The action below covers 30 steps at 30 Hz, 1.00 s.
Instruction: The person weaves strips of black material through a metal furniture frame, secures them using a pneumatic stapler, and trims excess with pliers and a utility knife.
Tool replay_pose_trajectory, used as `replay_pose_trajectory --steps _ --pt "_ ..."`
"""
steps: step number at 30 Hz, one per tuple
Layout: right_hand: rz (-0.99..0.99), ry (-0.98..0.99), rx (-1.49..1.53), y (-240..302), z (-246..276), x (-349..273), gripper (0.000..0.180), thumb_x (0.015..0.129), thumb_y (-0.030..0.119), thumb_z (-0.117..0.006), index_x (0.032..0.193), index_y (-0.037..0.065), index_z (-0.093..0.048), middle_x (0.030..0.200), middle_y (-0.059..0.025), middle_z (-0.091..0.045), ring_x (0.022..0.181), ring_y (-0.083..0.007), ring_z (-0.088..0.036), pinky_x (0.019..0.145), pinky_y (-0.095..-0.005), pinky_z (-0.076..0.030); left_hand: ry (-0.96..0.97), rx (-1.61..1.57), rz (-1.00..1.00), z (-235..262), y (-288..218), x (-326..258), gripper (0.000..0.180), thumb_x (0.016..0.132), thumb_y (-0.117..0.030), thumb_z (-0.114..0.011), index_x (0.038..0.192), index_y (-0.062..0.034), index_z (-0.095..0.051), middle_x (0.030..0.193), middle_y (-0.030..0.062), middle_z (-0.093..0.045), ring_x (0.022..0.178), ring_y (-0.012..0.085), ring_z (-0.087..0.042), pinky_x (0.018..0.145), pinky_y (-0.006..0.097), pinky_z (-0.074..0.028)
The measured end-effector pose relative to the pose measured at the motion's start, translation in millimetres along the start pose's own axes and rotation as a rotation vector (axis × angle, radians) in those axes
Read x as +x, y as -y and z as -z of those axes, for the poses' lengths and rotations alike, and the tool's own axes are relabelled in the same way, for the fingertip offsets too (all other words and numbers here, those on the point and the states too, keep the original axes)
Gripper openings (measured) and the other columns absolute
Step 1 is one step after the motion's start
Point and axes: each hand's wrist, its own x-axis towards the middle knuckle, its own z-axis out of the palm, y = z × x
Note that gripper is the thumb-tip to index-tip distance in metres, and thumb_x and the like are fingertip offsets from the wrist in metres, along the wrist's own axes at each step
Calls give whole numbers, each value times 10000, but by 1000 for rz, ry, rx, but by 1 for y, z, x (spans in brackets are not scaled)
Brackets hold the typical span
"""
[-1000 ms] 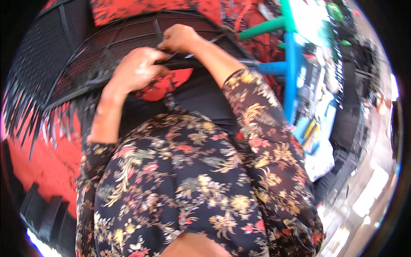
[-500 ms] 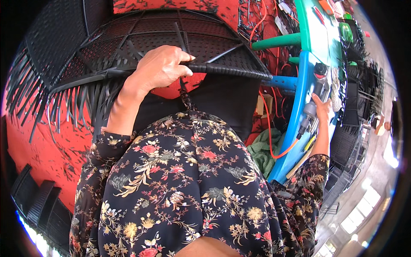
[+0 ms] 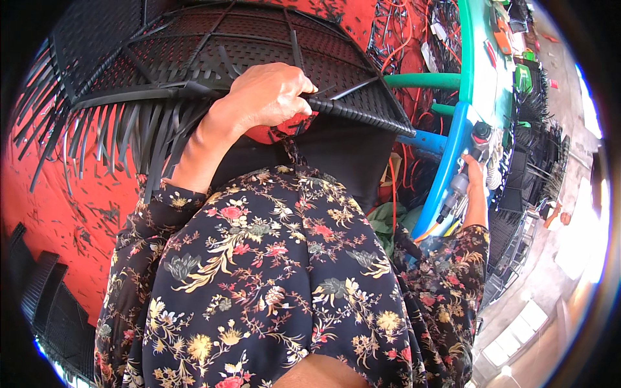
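My left hand (image 3: pixel 275 96) is closed at the near rim of a black woven panel (image 3: pixel 259 58) on a framed piece, thumb and finger pinching at a black strip there. Loose black strips (image 3: pixel 116 129) hang in a fringe from the rim to its left. At the right, my right hand (image 3: pixel 475 173) is wrapped around a grey and black hand-held tool (image 3: pixel 460 184) with an orange hose at its lower end. The tool is over the blue stool (image 3: pixel 446 155); my fingers partly hide it, so I cannot tell whether it still touches the top.
A green stool (image 3: pixel 467 45) stands beyond the blue one, with small tools and a green object (image 3: pixel 523 78) near it. Red flooring (image 3: pixel 84 207) is strewn with black scraps. Orange hoses (image 3: pixel 396 184) run beside a green cloth (image 3: pixel 383 223). Black woven pieces (image 3: pixel 52 291) stand at the lower left.
My right hand has closed around the tool and shifted it slightly toward me, and the orange hose has changed its curve. My left hand stays at the rim; the view has moved a little.
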Motion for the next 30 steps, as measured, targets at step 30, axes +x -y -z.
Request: replay_pose_trajectory --steps 30 --pt "-100 1176 161 249 -28 -241 448 724 120 -624 1107 -57 -474 696 -102 -575 557 -174 -579 546 -302 -463 -6 85 -11 -2 -30 0 271 795 -205 -654 1044 -102 -682 828 130 -612 853 340 -618 735 437 -492"
